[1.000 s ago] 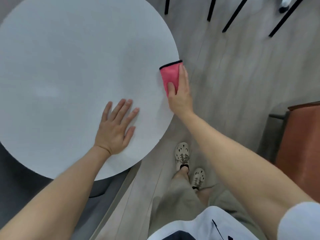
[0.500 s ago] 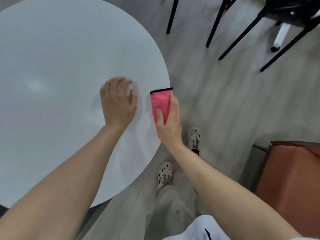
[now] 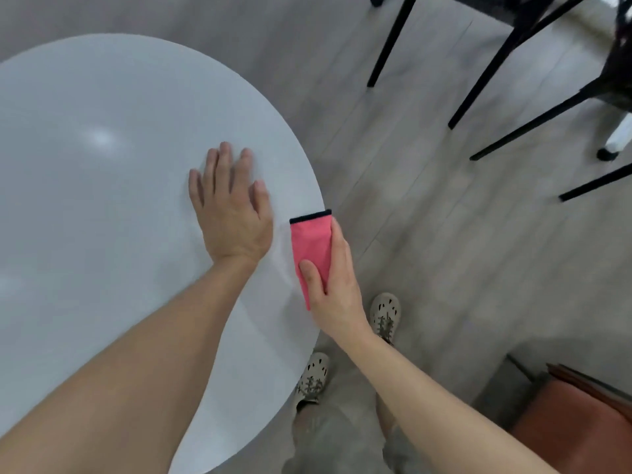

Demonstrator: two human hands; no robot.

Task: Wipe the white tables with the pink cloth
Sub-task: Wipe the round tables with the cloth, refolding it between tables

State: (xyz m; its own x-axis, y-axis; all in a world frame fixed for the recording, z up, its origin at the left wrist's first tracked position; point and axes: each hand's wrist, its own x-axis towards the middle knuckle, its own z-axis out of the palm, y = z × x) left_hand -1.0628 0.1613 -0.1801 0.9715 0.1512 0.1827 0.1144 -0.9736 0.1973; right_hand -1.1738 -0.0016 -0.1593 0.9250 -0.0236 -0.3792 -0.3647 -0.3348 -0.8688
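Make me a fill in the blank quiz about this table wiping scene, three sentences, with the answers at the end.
1. The top of the white table is ____ in shape.
2. The right hand grips the pink cloth, whose far hem is coloured ____.
3. The left hand rests flat on the table and holds ____.
Missing words: round; black; nothing.

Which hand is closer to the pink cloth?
Right. The right hand holds the pink cloth at the white table rim, thumb on top. The left hand rests flat on the table beside it, not touching.
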